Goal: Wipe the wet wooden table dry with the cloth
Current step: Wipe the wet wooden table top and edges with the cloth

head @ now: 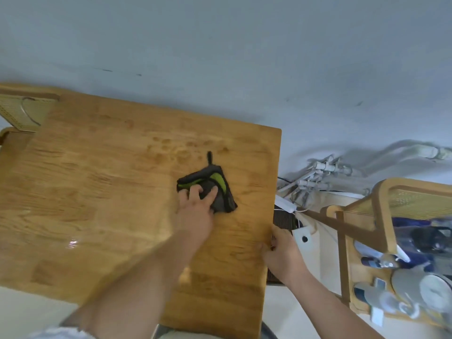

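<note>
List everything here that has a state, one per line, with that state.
wooden table: partly wet, with damp patches beyond the cloth.
cloth: bunched, lying on the table under the left hand.
left hand: fingers spread, pressing on the cloth.
right hand: gripping the table's right edge, thumb on top.
chair: right of the table, seat loaded with blurred items.

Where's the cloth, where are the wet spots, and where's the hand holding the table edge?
cloth [217, 179]: head view, on its green stripe.
wet spots [166, 141]: head view, on one dark drop beyond the cloth.
right hand [281, 253]: head view, on its back, gripping the table [97, 192] edge.
</note>
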`<state>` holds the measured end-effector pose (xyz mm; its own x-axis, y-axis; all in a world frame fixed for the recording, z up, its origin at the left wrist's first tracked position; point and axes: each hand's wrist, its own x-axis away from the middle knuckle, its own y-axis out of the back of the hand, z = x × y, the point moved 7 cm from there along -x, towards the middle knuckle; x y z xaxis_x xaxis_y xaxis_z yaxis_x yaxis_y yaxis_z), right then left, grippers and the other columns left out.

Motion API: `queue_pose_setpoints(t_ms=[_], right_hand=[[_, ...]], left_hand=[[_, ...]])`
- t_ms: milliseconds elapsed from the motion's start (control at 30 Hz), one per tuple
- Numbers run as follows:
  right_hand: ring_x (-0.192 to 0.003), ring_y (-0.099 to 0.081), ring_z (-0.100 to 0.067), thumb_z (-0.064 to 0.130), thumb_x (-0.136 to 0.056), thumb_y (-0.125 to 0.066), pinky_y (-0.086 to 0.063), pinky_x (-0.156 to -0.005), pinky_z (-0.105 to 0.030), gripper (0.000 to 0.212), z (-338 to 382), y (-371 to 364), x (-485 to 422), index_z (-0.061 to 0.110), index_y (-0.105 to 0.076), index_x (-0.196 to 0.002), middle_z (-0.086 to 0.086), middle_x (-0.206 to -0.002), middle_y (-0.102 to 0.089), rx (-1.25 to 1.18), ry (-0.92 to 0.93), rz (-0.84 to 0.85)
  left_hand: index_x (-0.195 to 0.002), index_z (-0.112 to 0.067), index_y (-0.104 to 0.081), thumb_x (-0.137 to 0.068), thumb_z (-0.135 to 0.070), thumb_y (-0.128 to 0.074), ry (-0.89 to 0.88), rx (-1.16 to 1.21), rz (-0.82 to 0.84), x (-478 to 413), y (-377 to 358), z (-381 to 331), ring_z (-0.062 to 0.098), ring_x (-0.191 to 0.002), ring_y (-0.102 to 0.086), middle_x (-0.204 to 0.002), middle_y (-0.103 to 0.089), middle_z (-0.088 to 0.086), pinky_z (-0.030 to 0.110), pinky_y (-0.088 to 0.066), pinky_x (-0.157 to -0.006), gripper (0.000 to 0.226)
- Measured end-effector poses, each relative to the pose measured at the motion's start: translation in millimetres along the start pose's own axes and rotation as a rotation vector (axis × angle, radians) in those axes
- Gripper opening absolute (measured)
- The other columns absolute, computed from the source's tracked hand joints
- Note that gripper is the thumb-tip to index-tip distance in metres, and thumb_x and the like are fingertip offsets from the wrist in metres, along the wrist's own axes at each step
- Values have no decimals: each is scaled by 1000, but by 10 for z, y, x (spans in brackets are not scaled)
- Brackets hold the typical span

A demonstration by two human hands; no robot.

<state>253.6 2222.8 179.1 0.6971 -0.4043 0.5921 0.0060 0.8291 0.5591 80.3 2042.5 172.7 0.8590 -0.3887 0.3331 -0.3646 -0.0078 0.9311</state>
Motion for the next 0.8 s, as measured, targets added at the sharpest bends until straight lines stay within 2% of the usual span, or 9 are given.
queue_pose_setpoints(t_ms=[100, 233, 300, 400, 467, 567, 667, 700, 800], right_hand=[[-95, -69, -3, 7, -96, -58, -50, -72, -11, 31, -44, 133, -1, 30, -67, -116, 12, -99, -75, -155, -14, 6], [-107, -64, -16, 7, -97, -48, -53, -91, -29, 57, -269, 277, -38, 22, -44, -151, 3, -119, -68, -114, -147, 21], [-112, -62, -17, 10, -100, -48, -49, -93, -28, 58, -303, 310, -28, 19, -38, -156, 0, -126, -65, -105, -167, 38], [-103, -64, -12, 17, -103, -50, -49, -87, -23, 44, -236, 308, -35, 21, -52, -146, 1, -121, -68, -67, -121, 41], [-92, -66, -9, 21, -100, -55, -57, -87, -33, 30, -165, 265, -67, 29, -64, -127, 7, -107, -69, -88, -74, 72], [-89, -69, -14, 26, -90, -62, -61, -85, -45, 24, -53, 258, -147, 39, -66, -110, 5, -104, -70, -83, 18, 100], [-95, -60, -3, 28, -80, -66, -56, -86, -32, 41, 116, 363, -292, 44, -59, -118, 7, -117, -59, -9, 89, 91], [-94, -54, -1, 25, -82, -68, -50, -81, -26, 44, 196, 420, -327, 44, -57, -120, 7, -120, -54, 17, 94, 95], [-106, -49, -9, 23, -83, -75, -41, -80, -26, 57, 344, 546, -515, 34, -51, -135, 4, -127, -43, 100, 88, 104]], left_hand=[[-157, -39, -21, -99, -37, -51, -158, 0, -11, 393, -183, -767, 28, -123, -32, -140, -33, 2, 43, -42, -100, 65], [-156, -41, -23, -99, -32, -54, -582, -82, 55, 543, -357, -1022, 26, -118, -37, -132, -39, 1, 43, -41, -98, 65], [-154, -43, -28, -97, -28, -56, -562, -151, 3, 309, -277, -796, 26, -116, -38, -131, -43, 0, 41, -43, -94, 66], [-156, -43, -27, -101, -33, -49, -185, -112, -82, 51, -70, -445, 26, -117, -37, -135, -42, 0, 38, -43, -95, 60], [-158, -39, -22, -103, -36, -44, 7, -24, -70, 179, -58, -513, 27, -118, -37, -137, -40, 1, 37, -43, -96, 60], [-158, -32, -23, -100, -34, -50, -174, 4, -26, 648, -303, -870, 28, -117, -40, -135, -44, 2, 38, -45, -95, 64], [-151, -32, -37, -91, -38, -66, -635, -89, -21, 785, -421, -856, 25, -103, -48, -118, -53, 0, 36, -53, -79, 67], [-149, -34, -39, -88, -38, -70, -688, -159, -23, 670, -394, -736, 25, -100, -48, -115, -53, 0, 37, -52, -77, 68], [-153, -43, -32, -94, -35, -61, -461, -302, -88, 151, -83, -307, 29, -110, -46, -124, -50, 1, 41, -44, -88, 67]])
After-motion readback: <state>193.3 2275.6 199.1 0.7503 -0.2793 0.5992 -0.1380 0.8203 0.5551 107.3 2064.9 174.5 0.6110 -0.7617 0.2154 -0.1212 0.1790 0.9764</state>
